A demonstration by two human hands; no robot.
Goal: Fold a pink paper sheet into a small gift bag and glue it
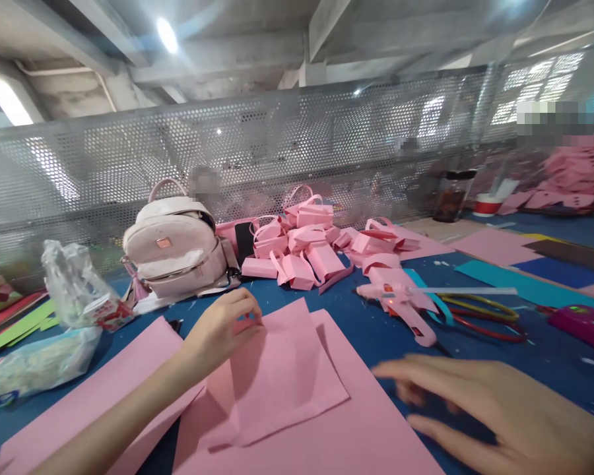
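A folded pink sheet point(282, 376) lies on top of a larger flat pink sheet point(371, 429) in front of me. My left hand point(228, 326) is closed at the upper left edge of the folded sheet, with thumb and fingers pinched on it. To the right, my right hand point(495, 402) hovers with its fingers apart and nothing in them, somewhat blurred. Beyond that hand a pink glue gun point(400, 300) lies on its side, a clear glue stick point(468, 291) poking out of its back.
Small pink paper bags point(311, 244) are heaped behind, beside a pale backpack point(173, 244). Plastic bags point(69, 284) sit at left. Scissors point(480, 313), a purple tool point(584, 326) and a dark jar point(453, 196) are at right. A perforated metal partition point(277, 145) closes off the blue table's point(346, 316) back.
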